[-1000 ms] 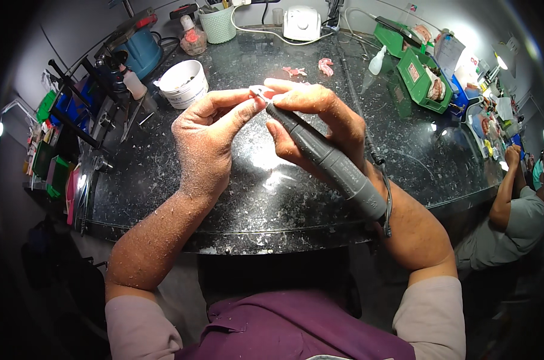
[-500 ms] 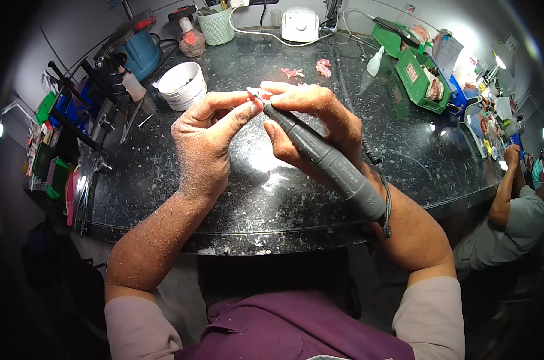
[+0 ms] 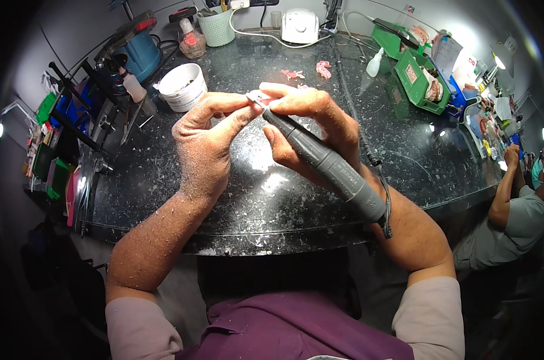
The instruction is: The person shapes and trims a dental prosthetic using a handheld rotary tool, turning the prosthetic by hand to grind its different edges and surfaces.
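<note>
A small pink-and-white piece [image 3: 260,96] is pinched between the thumb and index finger of my left hand [image 3: 205,138], which is closed and dusted with pale powder. Most of that piece is hidden by fingers, so its full shape cannot be made out. My right hand [image 3: 332,114] wraps round a dark grey rotary handpiece [image 3: 331,167], held slantwise like a pen. The handpiece's narrow tip meets the piece, and my right fingertips rest close against it. Two pink moulded pieces, one flat [image 3: 293,74] and one curved [image 3: 323,69], lie beyond my hands.
Left of my hands stands a white tub [image 3: 183,86]. Further back are a mint-coloured cup [image 3: 217,27] and a white control box [image 3: 299,26]. Green trays [image 3: 419,84] with dental models sit at right, near a dropper bottle [image 3: 374,62]. Another person [image 3: 518,210] works at far right.
The small piece has turned slightly between my fingers, and more of its pink side shows. The handpiece has shifted a little; my arms stay almost where they were.
</note>
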The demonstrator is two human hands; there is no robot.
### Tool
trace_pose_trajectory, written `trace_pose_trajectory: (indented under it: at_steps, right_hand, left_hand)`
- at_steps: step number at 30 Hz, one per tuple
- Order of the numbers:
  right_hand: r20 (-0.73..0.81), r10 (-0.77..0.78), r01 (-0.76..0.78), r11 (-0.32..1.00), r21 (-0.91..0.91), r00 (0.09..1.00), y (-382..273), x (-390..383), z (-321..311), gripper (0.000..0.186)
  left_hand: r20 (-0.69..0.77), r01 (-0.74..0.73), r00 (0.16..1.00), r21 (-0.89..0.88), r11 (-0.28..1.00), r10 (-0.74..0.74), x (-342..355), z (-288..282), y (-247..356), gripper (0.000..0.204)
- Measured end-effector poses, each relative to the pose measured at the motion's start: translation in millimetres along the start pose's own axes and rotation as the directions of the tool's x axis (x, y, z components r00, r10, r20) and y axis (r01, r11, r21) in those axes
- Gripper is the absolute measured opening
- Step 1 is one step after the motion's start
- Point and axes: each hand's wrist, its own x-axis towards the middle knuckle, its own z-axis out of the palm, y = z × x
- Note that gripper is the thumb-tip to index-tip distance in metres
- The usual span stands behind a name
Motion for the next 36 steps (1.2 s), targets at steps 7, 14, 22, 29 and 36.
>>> trace_pose_trajectory:
  at_steps: [7, 14, 22, 29, 36]
  right_hand:
    - [0.007, -0.003, 0.003, 1.0, 0.001, 1.0, 1.1, -0.9, -0.7, 0.039]
    - [0.017, 0.018, -0.018, 1.0, 0.013, 1.0, 1.5, 0.4, -0.9, 0.038]
    - [0.045, 0.015, -0.015, 1.0, 0.016, 0.999, 0.5, 1.0, -1.7, 0.036]
    - [0.044, 0.007, -0.008, 0.999, 0.033, 0.999, 4.9, -1.4, -1.5, 0.035]
    - [0.022, 0.019, -0.02, 0.999, 0.033, 1.0, 6.7, -2.6, 0.8, 0.037]
  left_hand:
    - [0.001, 0.103, 0.995, -0.1, 0.99, -0.103, -1.5, 1.5, 4.2, 0.01]
    - [-0.015, 0.146, 0.988, -0.191, 0.971, -0.151, -0.8, 2.0, 3.1, 0.01]
    - [-0.067, 0.119, 0.99, -0.126, 0.985, -0.128, 1.4, 4.8, 5.2, 0.008]
    - [-0.03, 0.12, 0.992, -0.091, 0.989, -0.123, 0.2, 2.4, 1.3, 0.01]
    - [-0.06, 0.091, 0.994, -0.085, 0.992, -0.096, 0.1, 3.4, 1.1, 0.008]
